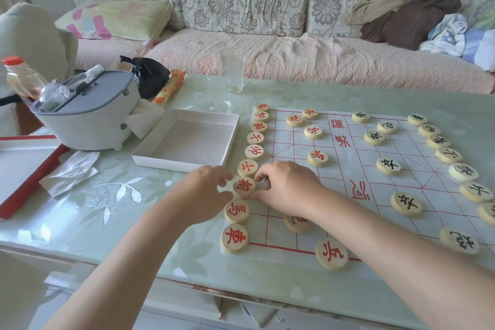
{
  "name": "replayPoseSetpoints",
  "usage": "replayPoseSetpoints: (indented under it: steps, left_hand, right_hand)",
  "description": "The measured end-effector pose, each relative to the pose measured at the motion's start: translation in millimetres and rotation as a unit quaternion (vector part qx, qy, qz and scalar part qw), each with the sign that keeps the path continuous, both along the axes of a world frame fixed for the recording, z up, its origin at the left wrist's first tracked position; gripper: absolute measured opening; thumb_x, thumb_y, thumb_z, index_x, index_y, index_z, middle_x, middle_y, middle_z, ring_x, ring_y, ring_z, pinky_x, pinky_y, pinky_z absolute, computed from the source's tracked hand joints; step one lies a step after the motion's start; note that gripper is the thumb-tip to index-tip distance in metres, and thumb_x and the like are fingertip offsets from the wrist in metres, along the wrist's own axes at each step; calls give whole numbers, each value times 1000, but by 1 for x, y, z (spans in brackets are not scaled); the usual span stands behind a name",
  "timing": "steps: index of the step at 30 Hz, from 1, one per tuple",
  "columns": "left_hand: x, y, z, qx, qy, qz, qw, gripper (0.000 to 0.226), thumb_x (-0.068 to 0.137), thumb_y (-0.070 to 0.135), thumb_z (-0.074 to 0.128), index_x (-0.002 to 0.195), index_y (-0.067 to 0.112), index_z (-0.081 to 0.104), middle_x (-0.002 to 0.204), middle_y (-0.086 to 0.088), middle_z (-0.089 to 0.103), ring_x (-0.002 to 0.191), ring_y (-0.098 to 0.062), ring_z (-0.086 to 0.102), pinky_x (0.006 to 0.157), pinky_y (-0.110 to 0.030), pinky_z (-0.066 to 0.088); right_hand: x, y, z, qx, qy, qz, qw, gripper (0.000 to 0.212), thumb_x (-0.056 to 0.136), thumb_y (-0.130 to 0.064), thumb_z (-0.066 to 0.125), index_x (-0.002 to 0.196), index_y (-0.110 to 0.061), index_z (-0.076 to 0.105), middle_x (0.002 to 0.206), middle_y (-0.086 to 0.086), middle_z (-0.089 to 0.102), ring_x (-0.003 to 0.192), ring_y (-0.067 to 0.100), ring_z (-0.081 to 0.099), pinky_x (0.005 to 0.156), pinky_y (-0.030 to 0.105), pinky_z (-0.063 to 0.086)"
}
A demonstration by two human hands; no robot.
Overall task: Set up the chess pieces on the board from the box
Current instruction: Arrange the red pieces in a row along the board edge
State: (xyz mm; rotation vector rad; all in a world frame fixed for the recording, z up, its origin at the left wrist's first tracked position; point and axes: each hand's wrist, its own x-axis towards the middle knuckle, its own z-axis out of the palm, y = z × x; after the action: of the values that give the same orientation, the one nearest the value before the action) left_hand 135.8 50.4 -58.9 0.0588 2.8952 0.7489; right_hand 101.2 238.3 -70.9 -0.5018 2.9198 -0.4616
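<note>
Fingertips (224,177) of the left hand (206,193) curl in against the left rim of a red-lettered piece (244,187), while the right hand (288,186) meets it from the other side, thumb and forefinger bent onto its right rim, so the disc is pinched between the two hands. Whether it is lifted or lying flat I cannot tell. It sits in the row of red pieces (254,152) that runs down the left edge of the paper board (348,169), between the disc just above it and the one just below, close to both. More red discs stand further in on the grid, one of them partly hidden under the right wrist. Black-lettered pieces (388,166) are spread over the right half, with a row of them along the far right edge. Just left of the board, touching or nearly touching its edge, lies the open white box (184,163), showing only its bare floor. All of this rests on a pale green table (107,195) with a leaf pattern. Crumpled clear wrapping (72,171) lies left of the box, beside a red-edged tray (26,182). Behind them stand a grey lidded appliance (88,115), a bottle (22,78) with a red cap and a black bag (151,75). A drinking glass (232,72) stands at the table's far edge, before a flowered sofa (267,56).
</note>
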Motion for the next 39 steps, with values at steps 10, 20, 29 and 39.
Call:
replayPoseSetpoints:
  steps: [10, 20, 29, 39]
  left_hand:
    - [31, -6, 4, -54, -61, -103, 991, 75, 56, 55, 84, 119, 43, 46, 115, 21, 46, 101, -7, 51, 79, -22, 45]
    - [28, -8, 10, -23, -68, -92, 993, 69, 61, 56, 81, 119, 44, 46, 113, 22, 46, 102, -5, 51, 82, -24, 47]
    - [36, -1, 8, -72, -38, -118, 990, 51, 60, 53, 82, 99, 40, 52, 100, 19, 48, 81, 2, 47, 60, -16, 34]
    - [44, -7, 11, -90, -91, -87, 988, 46, 66, 48, 81, 105, 35, 62, 97, 19, 61, 80, -3, 55, 63, -18, 40]
  right_hand:
    - [3, -4, -1, -1, 5, 1, 1000, 41, 86, -58, 63, 120, -35, 59, 113, -11, 63, 105, 15, 58, 81, 32, 46]
    - [4, -2, 0, 11, -6, -6, 1000, 44, 85, -57, 62, 123, -35, 57, 114, -11, 62, 107, 15, 58, 84, 33, 47]
    - [21, -2, 15, 38, -9, 18, 999, 24, 85, -49, 59, 102, -35, 52, 101, -14, 55, 97, 13, 53, 76, 30, 36]
    - [61, -6, 22, 97, -11, 98, 990, 47, 69, -67, 67, 103, -35, 65, 98, -13, 62, 93, 14, 57, 70, 30, 37]
